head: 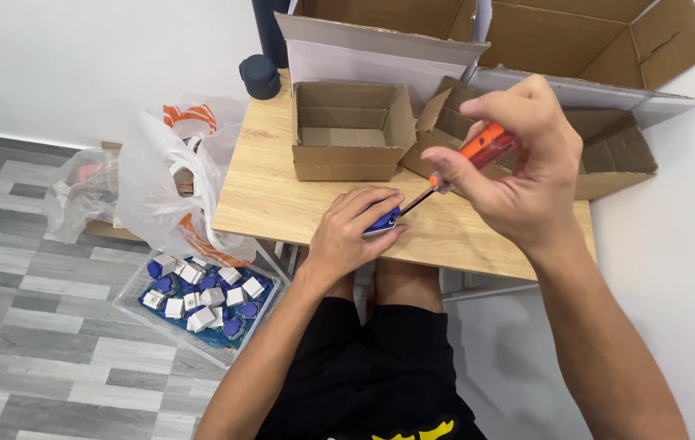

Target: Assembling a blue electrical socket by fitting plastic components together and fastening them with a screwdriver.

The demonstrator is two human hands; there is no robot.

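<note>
Head view: left hand (353,232) pins a small blue part (383,222) on the table (282,200); right hand (518,155) grips an orange-handled screwdriver (477,152), whose tilted tip may slip off.

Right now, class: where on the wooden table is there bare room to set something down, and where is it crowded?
The light wooden table is bare left of the left hand, in front of the small open cardboard box. The back is crowded with cardboard boxes; the right hand with the orange-handled screwdriver covers the right side.

Orange-handled screwdriver (477,151) tilts down into small blue part (381,221).
</note>
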